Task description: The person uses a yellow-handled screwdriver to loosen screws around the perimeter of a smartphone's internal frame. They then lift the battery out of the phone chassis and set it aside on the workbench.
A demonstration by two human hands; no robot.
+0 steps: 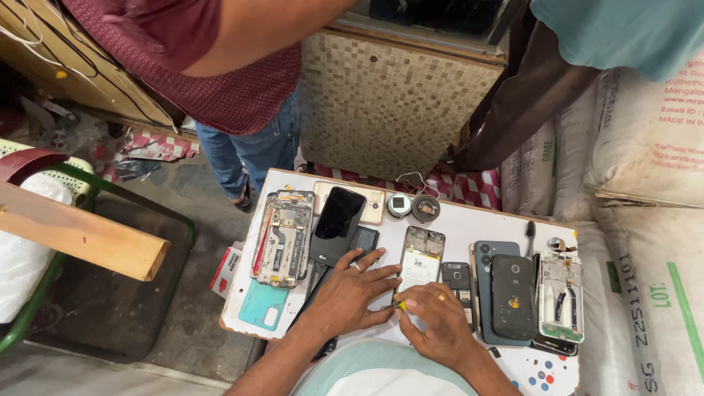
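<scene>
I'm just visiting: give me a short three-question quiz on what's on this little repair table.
1. True or false: the right hand pinches a small yellow-tipped tool.
2. What does the left hand rest on? A) a dark phone B) a sack C) a cup
3. Fill in: the teal back cover lies at the table's ____ corner, as the camera sees it.

Key: 1 true; 2 A, the dark phone beneath its palm; 3 near left, on the white table.
</scene>
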